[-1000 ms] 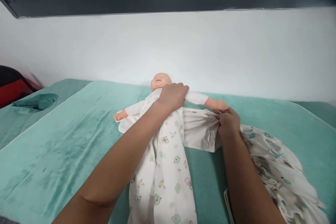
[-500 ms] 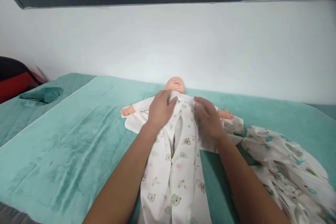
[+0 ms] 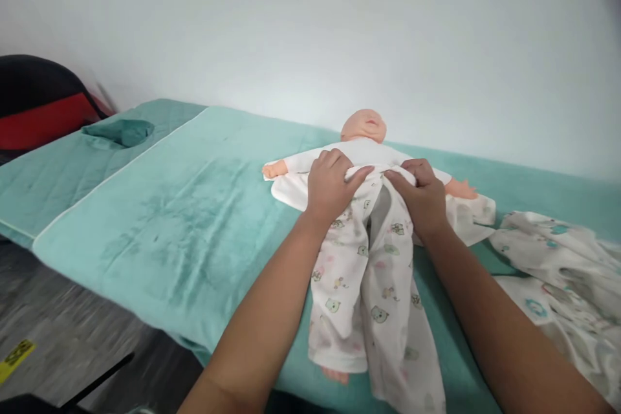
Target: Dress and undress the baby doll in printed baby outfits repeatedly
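A baby doll [image 3: 363,127] lies on its back on a teal-covered table [image 3: 194,207], head toward the wall, arms spread. It wears a white garment with small animal prints [image 3: 369,284]. My left hand [image 3: 330,184] and my right hand [image 3: 422,194] are both on the doll's chest, fingers curled and pinching the two front edges of the garment close together. One bare doll foot [image 3: 334,375] sticks out below the garment's hem near the table's front edge.
A crumpled printed white cloth [image 3: 557,265] lies on the table at the right. A folded teal cloth [image 3: 119,131] rests at the far left. A black and red object [image 3: 39,103] stands beyond the left end. Grey floor [image 3: 58,336] lies below the front edge.
My right hand let go of the spread right flap and came to the doll's chest. Both hands now pinch the garment's front edges together. The view dropped and shifted left.
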{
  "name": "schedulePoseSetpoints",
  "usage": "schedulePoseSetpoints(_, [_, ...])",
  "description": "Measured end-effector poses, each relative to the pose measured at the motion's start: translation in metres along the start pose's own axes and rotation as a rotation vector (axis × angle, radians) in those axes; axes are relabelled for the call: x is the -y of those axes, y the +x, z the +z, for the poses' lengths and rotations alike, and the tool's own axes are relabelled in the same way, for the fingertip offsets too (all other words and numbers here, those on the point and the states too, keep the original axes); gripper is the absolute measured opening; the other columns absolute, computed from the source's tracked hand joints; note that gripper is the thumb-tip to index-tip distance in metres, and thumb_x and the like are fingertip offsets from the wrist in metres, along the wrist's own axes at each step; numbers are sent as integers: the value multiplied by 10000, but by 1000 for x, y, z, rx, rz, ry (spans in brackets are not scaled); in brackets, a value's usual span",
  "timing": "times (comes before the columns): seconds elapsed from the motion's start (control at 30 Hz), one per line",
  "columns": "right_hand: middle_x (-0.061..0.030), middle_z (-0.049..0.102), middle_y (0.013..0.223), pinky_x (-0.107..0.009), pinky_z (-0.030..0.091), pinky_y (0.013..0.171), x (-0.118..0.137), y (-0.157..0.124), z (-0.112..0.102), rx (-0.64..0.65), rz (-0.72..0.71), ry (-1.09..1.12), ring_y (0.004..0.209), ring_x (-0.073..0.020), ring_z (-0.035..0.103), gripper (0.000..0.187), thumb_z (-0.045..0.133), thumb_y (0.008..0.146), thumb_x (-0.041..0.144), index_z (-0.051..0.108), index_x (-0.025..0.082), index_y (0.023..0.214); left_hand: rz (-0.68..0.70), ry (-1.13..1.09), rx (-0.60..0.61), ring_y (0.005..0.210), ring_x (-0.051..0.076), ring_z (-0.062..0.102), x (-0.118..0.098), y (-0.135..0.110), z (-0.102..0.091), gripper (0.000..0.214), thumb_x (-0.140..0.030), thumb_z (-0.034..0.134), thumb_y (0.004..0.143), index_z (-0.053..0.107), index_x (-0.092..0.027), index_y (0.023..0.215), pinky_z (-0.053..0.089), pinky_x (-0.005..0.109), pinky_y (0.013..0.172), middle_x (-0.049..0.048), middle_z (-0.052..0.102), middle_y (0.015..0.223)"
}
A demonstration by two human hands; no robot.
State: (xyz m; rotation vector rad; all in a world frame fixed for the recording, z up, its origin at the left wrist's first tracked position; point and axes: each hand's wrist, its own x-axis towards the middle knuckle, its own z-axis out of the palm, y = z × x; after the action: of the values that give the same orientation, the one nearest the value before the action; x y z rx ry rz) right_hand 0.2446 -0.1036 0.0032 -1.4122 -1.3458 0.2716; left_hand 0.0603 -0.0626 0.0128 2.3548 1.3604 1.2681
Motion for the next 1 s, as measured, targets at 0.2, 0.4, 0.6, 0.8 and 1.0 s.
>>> schedulePoseSetpoints(0.2, [25,482,647,-327,389,673,-7,-20,-17,-41,53,-76,665,-155,467,372,691,805,463,554,206,572,-112,-21,162,745,169,564,8,-27,-18,511,-526,362,1006,516,-206,639,411,320,738,9,578,681])
schedulePoseSetpoints(0.4, [29,442,576,-314,355,624,-2,-55,-35,20,95,-202,619,-150,447,496,598,868,533,452,209,523,-221,-290,429,821,179,618,10,-59,-57,431,-626,604,839,588,-223,993,450,286,715,-16,669,901])
schedulePoseSetpoints(0.6, [44,471,658,-282,367,635,-1,-78,-47,265,98,-135,667,-149,443,338,568,872,522,531,220,723,-129,-239,443,1009,216,597,7,-79,-66,462,-501,767,748,575,-200,1042,467,307,834,51,632,1123])
schedulePoseSetpoints(0.8, [46,526,707,-264,363,618,13,-100,-57,419,146,-128,681,-146,461,345,724,736,515,597,208,829,-3,157,328,934,238,619,-5,-95,-57,271,-457,512,956,587,-198,920,408,358,875,66,682,938])
schedulePoseSetpoints(1.0, [59,455,582,-258,331,567,39,-125,-45,-29,255,-138,613,-126,411,388,706,753,535,543,199,645,-155,115,326,868,248,629,-16,-104,-59,301,-514,507,942,588,-229,995,411,327,761,40,693,873])
